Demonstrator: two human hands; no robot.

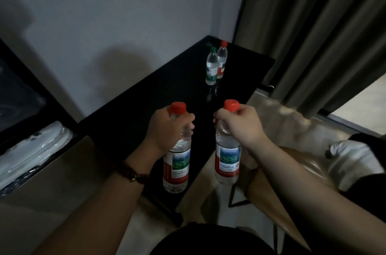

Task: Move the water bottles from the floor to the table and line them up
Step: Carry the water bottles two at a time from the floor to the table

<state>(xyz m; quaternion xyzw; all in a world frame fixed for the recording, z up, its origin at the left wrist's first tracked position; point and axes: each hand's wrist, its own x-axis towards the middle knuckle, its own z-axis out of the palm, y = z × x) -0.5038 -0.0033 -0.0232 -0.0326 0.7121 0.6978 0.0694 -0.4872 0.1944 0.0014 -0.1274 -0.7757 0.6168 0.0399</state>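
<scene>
Far left, low down: white bags [31,150] beside the black table [146,98]. Next, the left hand [167,127], with a bead bracelet [133,173] on the wrist. Grips the left bottle [177,160] by the neck, fingers curled tight just under its red cap. Holds it upright over the near corner of the table; hard to tell if touching. Then the right hand [240,125], curled the same way round the neck of the right bottle [227,160]. Holds it upright too, just past the table's edge, over the floor. Far back on the table, close together: green-cap bottle [211,67] in front, red-cap bottle [222,60] behind. Far right, a dark curtain [313,35].
</scene>
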